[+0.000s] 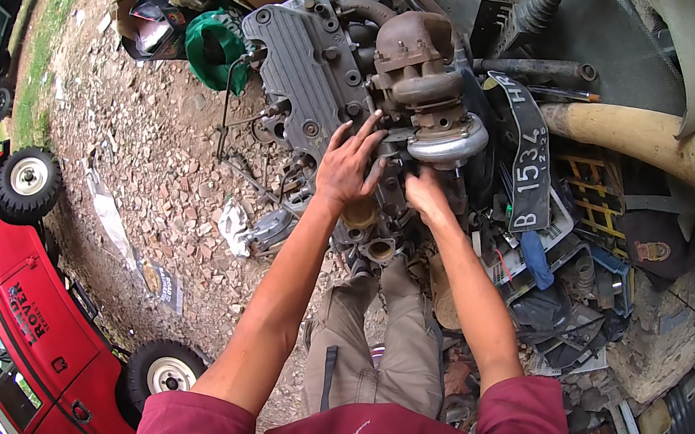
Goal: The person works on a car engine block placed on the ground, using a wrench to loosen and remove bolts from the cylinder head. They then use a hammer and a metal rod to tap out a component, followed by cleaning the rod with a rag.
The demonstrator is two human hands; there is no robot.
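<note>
Left hand [348, 168] and right hand [426, 193] at grey, ribbed-top engine [310, 79], upper centre of frame.
Left: fingers spread, unclenched, over the engine's middle; right: fingertips hidden below rusty turbocharger [415, 57], grip cannot be told. Red vehicle [77, 347], lower left of frame.

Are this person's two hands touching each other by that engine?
Apart. The head view shows it: a strip of the engine is visible between the left hand and the right hand.
</note>
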